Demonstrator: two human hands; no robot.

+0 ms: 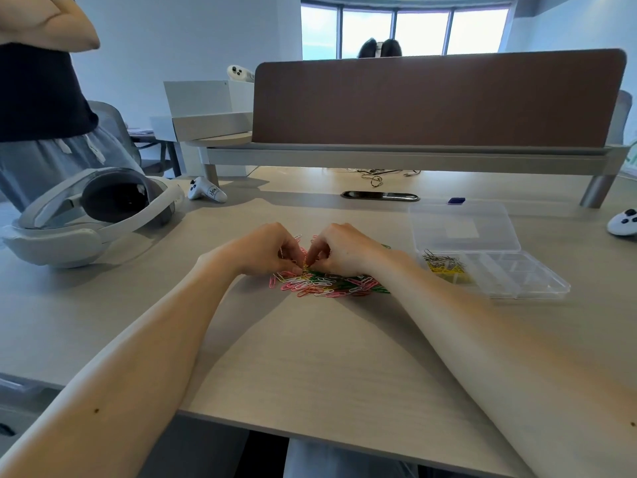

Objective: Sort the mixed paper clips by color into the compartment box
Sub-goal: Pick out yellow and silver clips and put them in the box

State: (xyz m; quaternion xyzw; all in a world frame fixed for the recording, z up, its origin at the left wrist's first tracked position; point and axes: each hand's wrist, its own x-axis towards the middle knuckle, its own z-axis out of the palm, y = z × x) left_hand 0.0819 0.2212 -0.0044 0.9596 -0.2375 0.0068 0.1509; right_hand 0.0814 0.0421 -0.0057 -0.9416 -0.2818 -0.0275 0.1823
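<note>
Pale wood-grain desk (310, 357) nearest us. At 12 o'clock our left hand (272, 250) and right hand (341, 250) meet fingertip to fingertip, both pinching paper clips (304, 266) from the pink, green, white and yellow pile (327, 286). Looks like we're on the yellow pick. Clear plastic compartment box (537, 281) lies open at the pile's 3 o'clock, with yellow clips (448, 272) at its 9 o'clock end. Next: carry over and drop there.

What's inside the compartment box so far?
Yellow paper clips lie in a near-left compartment of the clear compartment box, with silver paper clips heaped just behind them. The other compartments look bare. The clear walls blur together, so the exact dividers cannot be made out.
</note>
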